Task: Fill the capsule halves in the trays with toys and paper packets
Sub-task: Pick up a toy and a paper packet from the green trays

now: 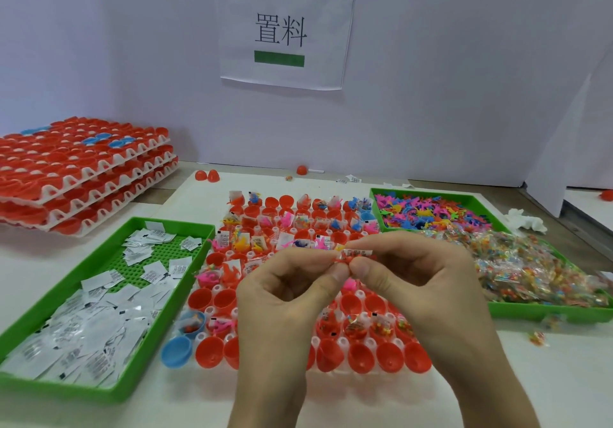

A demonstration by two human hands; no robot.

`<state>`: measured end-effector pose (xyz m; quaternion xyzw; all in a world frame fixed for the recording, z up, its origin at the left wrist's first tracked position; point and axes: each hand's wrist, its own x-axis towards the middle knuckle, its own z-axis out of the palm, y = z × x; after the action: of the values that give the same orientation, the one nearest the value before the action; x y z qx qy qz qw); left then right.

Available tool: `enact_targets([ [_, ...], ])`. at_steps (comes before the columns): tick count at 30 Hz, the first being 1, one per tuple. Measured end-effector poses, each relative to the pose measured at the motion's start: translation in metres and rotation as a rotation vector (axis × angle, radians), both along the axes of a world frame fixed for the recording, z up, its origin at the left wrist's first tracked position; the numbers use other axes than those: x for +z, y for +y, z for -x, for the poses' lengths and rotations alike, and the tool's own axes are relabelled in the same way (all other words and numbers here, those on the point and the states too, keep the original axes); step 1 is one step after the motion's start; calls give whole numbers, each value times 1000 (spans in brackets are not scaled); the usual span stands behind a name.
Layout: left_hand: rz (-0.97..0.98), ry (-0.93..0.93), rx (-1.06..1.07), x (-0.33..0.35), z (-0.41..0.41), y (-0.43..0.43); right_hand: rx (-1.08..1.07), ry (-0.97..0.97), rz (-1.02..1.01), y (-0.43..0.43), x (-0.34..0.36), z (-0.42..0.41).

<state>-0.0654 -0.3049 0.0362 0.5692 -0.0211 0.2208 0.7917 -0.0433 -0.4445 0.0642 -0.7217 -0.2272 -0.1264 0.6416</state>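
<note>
A white tray of red capsule halves (229, 298) lies in the middle of the table; many far halves hold toys and paper packets, while several near ones are bare. My left hand (285, 291) and my right hand (414, 271) meet above the tray. Together they pinch a small white paper packet with an orange toy (350, 257) between thumbs and forefingers. A blue capsule half (176, 351) sits at the tray's near left corner.
A green tray of white paper packets (139, 354) lies at the left. A green tray of coloured toys and clear packets (517, 311) lies at the right. Stacked trays of red halves (76, 175) stand at the back left. Loose red halves (207, 175) lie near the wall.
</note>
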Motion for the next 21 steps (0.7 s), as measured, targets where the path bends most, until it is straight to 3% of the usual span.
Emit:
enact_targets([
  [11,166,-75,178,-6,-4,20,130,10,134,37,25,-12],
  [13,232,-86,214,-6,-3,24,211,104,141,46,28,-21],
  [17,325,-55,277,-9,-1,35,538,557,38,60,21,-56],
  [19,271,-35,284,-13,-1,43,577,612,26,67,17,-78],
  [21,214,-45,291,-16,-1,54,531,549,84,73,17,-99],
])
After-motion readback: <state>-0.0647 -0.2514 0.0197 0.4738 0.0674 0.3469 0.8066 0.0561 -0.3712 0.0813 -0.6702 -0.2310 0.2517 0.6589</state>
